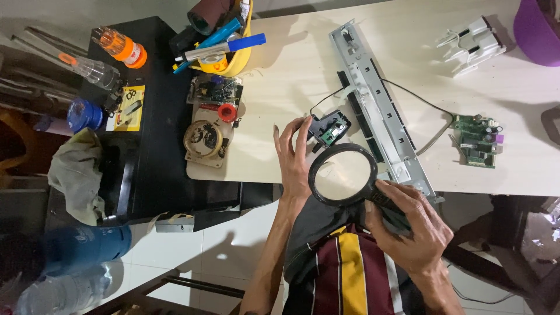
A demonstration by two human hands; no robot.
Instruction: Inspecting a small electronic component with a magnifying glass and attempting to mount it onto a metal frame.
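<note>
A pale wood-grain table (291, 64) stands over a white tiled floor, with a black side stand (157, 116) at its left end carrying bottles, a yellow tub of pens and a rag. On the table lie a long grey metal rail (382, 111), a green circuit board (478, 140) wired to it, and a white plastic part (472, 41). The work in hand is a small black module (328, 128) with a green board inside, resting on the table just left of the rail and joined to it by a thin black cable. It looks light and rigid but fragile: exposed board, thin wiring. It is best taken by the black plastic housing at its outer edges, not by the board or the cable. The left hand (293, 157) lies flat and open, fingers extended, fingertips touching the module's left edge; it steadies rather than grips. The right hand (417, 224) is closed around the black handle of a round magnifying glass (343, 175), held over the table edge just below the module. The lens is glass, so probably moderately heavy and breakable; the handle is the correct hold.
</note>
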